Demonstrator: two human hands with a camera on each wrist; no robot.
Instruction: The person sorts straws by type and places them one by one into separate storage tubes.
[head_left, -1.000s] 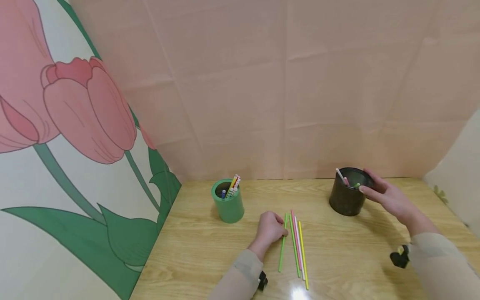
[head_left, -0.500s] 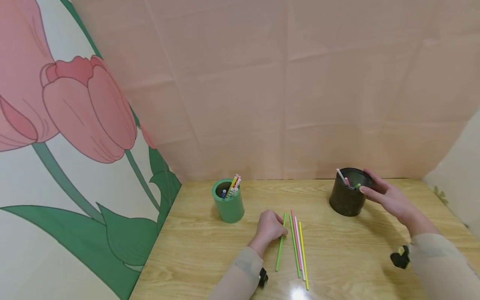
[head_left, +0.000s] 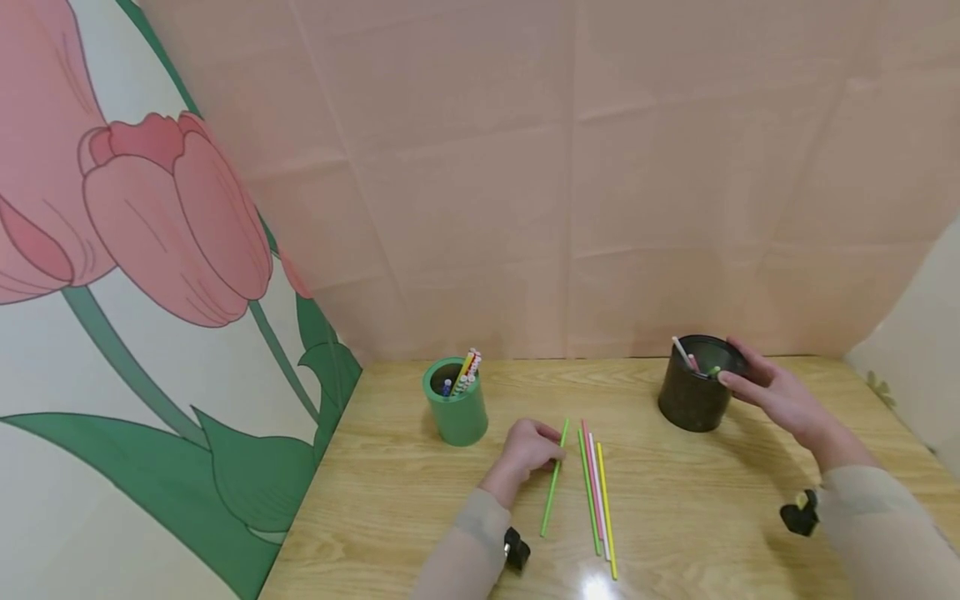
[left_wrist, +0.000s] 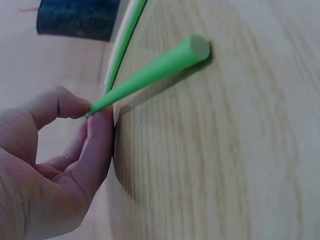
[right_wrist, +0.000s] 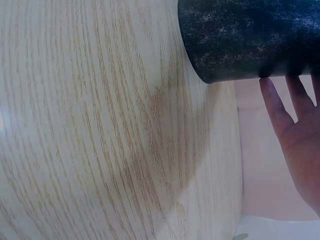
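My left hand (head_left: 528,450) pinches a thin green stick (head_left: 552,492) between thumb and fingers, low over the wooden table. In the left wrist view, the round end of the stick points toward the camera. Just right of it, several more sticks lie lengthwise: a green stick (head_left: 589,492), a pink stick (head_left: 592,467), a white stick (head_left: 597,492) and a yellow stick (head_left: 607,508). My right hand (head_left: 787,404) holds the right side of a black cup (head_left: 690,404), thumb near the front rim and fingers behind. Sticks lean inside this cup, white, pink and green.
A green cup (head_left: 461,417) with several patterned sticks or pens (head_left: 467,371) stands left of the left hand. A pinkish sheet (head_left: 562,183) hangs behind the wooden table (head_left: 390,517). A wall with tulip pictures (head_left: 150,358) borders the left.
My left hand has drawn the green stick slightly left and away from me, widening its gap from the other sticks. The right hand and black cup have stayed put.
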